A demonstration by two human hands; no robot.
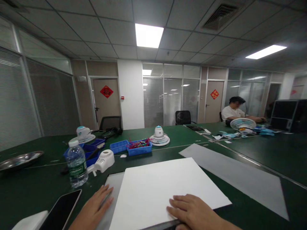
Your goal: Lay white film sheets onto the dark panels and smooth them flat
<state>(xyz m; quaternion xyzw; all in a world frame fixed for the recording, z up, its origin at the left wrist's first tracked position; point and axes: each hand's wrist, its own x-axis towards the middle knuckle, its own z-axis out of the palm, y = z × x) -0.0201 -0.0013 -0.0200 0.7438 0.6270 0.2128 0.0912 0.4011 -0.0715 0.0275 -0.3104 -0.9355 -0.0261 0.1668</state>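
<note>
A large white board [158, 188] lies flat on the green table in front of me, over a grey sheet [114, 183]. My left hand [96, 206] rests at the board's left edge, fingers stretched flat on the grey sheet. My right hand [192, 210] lies flat on the board's near right part, fingers extended and holding nothing.
A water bottle [76, 164], a white fan part [103, 160], blue trays [130, 147], two small fans [158, 136] and a metal tray [20, 159] stand behind. A phone [61, 210] lies near left. A grey sheet [237, 174] lies right. A seated person [233, 111] works far right.
</note>
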